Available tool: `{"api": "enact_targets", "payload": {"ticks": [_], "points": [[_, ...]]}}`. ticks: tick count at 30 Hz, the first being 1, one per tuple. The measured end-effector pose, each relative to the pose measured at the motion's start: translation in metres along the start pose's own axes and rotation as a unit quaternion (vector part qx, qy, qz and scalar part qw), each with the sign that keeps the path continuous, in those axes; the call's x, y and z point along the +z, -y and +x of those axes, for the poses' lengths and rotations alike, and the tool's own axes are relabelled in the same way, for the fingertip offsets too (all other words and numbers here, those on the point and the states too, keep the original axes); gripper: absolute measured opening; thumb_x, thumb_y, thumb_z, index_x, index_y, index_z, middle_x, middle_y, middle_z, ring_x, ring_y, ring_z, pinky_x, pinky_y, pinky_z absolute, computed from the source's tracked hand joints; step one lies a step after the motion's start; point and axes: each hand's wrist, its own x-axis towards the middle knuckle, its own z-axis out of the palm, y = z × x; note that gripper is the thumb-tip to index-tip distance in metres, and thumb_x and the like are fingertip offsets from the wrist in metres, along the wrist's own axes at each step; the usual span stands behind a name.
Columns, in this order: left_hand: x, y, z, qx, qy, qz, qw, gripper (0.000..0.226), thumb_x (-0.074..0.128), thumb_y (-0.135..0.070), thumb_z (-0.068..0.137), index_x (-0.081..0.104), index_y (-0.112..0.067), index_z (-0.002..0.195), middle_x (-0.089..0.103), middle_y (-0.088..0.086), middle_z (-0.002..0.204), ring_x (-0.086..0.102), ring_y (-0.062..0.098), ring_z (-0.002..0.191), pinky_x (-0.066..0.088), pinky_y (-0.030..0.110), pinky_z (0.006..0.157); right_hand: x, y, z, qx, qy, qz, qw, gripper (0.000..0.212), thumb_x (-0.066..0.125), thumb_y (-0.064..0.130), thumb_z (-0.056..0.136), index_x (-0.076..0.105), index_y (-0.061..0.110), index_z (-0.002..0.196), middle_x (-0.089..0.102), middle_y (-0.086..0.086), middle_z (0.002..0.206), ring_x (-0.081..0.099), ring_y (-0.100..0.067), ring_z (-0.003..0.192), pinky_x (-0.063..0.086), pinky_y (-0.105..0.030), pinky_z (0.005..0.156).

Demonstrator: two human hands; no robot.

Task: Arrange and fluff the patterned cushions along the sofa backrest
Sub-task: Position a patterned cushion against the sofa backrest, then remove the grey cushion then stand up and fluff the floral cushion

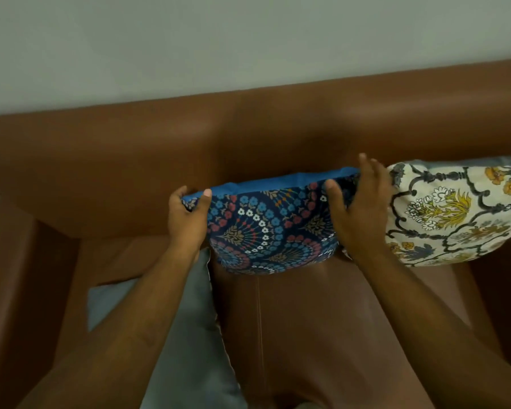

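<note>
A dark blue cushion (pixel 270 228) with red, blue and white flower rings stands against the brown sofa backrest (pixel 160 149), its plain blue back showing along the top edge. My left hand (pixel 188 215) pinches its upper left corner, thumb on the front. My right hand (pixel 359 211) grips its upper right corner, fingers spread over the edge. Touching it on the right, a cream cushion (pixel 455 214) with grey scrolls and yellow flowers leans on the backrest.
A plain grey cushion (pixel 189 335) lies flat on the seat under my left forearm. The brown seat (pixel 307 320) stretches toward me. The left armrest (pixel 21 261) rises at the left. A pale wall (pixel 219 39) is behind the sofa.
</note>
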Motion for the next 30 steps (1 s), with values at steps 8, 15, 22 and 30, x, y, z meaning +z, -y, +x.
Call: {"api": "enact_targets", "payload": {"ticks": [8,15,22,30], "points": [[0.004,-0.030,0.023,0.131,-0.051,0.131,0.981,0.011,0.057,-0.030,0.102,0.056,-0.019,0.102,0.062,0.001,0.098,0.057,0.016,0.088,0.052,0.039,0.082,0.024,-0.015,0.010,-0.038,0.130,-0.112,0.984,0.080,0.044,0.058,0.099,0.025,0.005,0.156,0.006,-0.023,0.166,-0.001,-0.048,0.151,0.015,-0.064,0.119],[-0.098,0.025,0.003,0.026,-0.013,0.151,0.988,0.064,0.063,-0.050,0.093,0.047,-0.012,0.141,0.056,-0.001,0.127,0.055,0.018,0.118,0.044,0.031,0.096,0.049,0.056,-0.097,-0.095,0.032,-0.068,0.993,0.073,0.057,0.048,0.096,0.037,0.002,0.150,0.020,-0.031,0.160,0.014,-0.050,0.148,0.018,-0.062,0.116],[-0.253,0.187,-0.029,-0.099,-0.022,0.251,0.963,0.083,0.057,-0.081,0.075,0.056,-0.017,0.127,0.064,0.008,0.118,0.060,0.038,0.117,0.046,0.043,0.101,0.144,0.077,-0.263,0.117,0.330,0.015,0.937,0.088,0.050,0.070,0.087,0.036,0.014,0.152,0.042,-0.015,0.155,0.039,-0.034,0.143,0.034,-0.056,0.114],[-0.348,0.335,-0.040,-0.292,0.094,0.134,0.942,0.116,0.068,-0.088,0.059,0.042,-0.023,0.151,0.048,-0.007,0.153,0.049,0.023,0.137,0.041,0.049,0.114,0.208,0.060,-0.347,0.371,0.440,0.034,0.817,0.103,0.064,0.084,0.067,0.043,0.023,0.146,0.056,-0.006,0.142,0.057,-0.031,0.125,0.047,-0.044,0.106]]}}
